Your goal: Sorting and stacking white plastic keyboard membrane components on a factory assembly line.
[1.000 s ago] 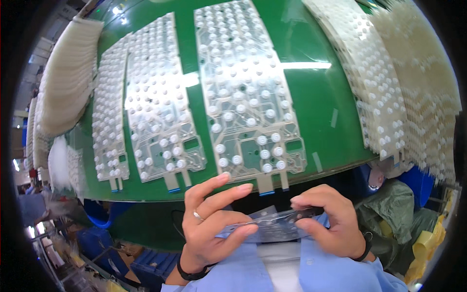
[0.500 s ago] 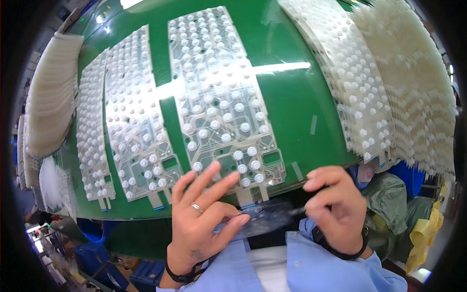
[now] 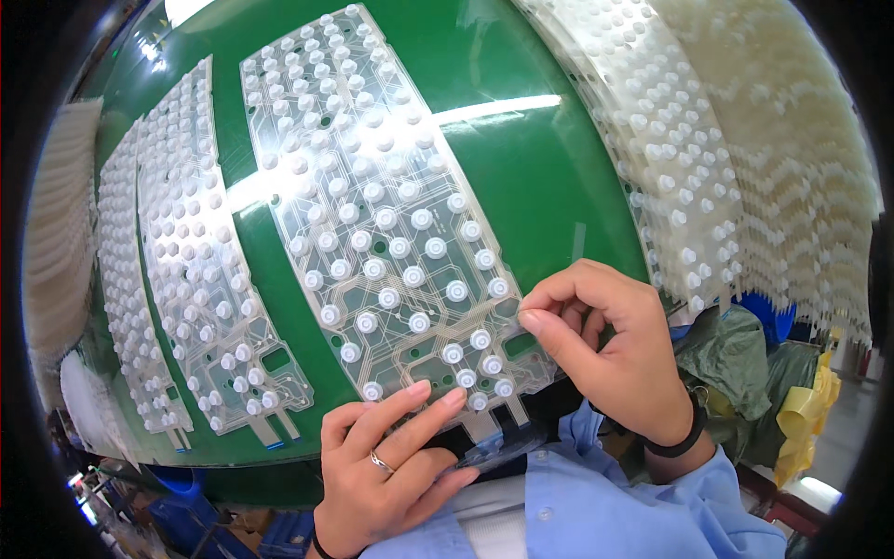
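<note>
A clear keyboard membrane sheet (image 3: 438, 317) with white rubber domes and printed traces lies on the green table, its two short tails hanging past the near edge. My left hand (image 3: 391, 475), ringed, rests at the sheet's lower left, fingers spread and longer fingertips on or just over it. Its thumb and index finger lie near a dark see-through film (image 3: 507, 445) below the tails. My right hand (image 3: 605, 345) is closed in a thumb-and-index pinch beside the sheet's lower right edge. Whatever that pinch holds is too small or hidden to make out.
Two similar dome sheets (image 3: 200, 252) lie to the left. More dome sheets (image 3: 675, 158) sit at the right beside a tall fanned stack (image 3: 792, 177). A pale stack (image 3: 60, 224) stands far left. A small clear strip (image 3: 579, 242) sticks to the green table (image 3: 521, 177).
My right hand has moved up and left to the sheet's lower right edge, closing into a pinch. The view has shifted, and the middle sheet appears lower and larger.
</note>
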Available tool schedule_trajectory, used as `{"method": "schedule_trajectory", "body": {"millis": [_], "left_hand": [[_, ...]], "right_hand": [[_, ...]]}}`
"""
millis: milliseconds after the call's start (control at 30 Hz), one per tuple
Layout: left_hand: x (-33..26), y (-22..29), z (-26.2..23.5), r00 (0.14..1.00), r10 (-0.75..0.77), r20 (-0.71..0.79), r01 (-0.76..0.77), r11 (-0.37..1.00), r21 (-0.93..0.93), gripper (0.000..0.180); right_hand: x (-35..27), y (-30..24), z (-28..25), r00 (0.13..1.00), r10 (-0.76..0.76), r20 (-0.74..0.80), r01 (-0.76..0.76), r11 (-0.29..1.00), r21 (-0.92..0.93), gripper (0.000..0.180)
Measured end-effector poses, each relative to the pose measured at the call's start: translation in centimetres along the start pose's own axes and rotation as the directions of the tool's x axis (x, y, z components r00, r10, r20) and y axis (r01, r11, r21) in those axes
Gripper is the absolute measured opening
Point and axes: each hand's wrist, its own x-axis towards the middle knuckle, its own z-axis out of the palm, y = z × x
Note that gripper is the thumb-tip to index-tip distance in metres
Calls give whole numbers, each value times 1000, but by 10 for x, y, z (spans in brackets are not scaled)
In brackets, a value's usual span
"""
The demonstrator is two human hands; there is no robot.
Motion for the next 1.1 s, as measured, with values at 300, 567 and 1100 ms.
{"method": "schedule_trajectory", "body": {"millis": [300,567,1100], "left_hand": [[1,-2,-1,1000,-5,6,5,1000,-17,25],[-3,-6,3,1000,23,8,-23,1000,-13,22],[-2,-7,6,999,34,-7,-34,999,-32,21]], "right_hand": [[1,3,4,997,-46,-58,39,994,-103,4],[0,4,7,996,-59,-73,47,987,-155,7],[-3,10,11,983,-149,-104,122,966,-228,11]]}}
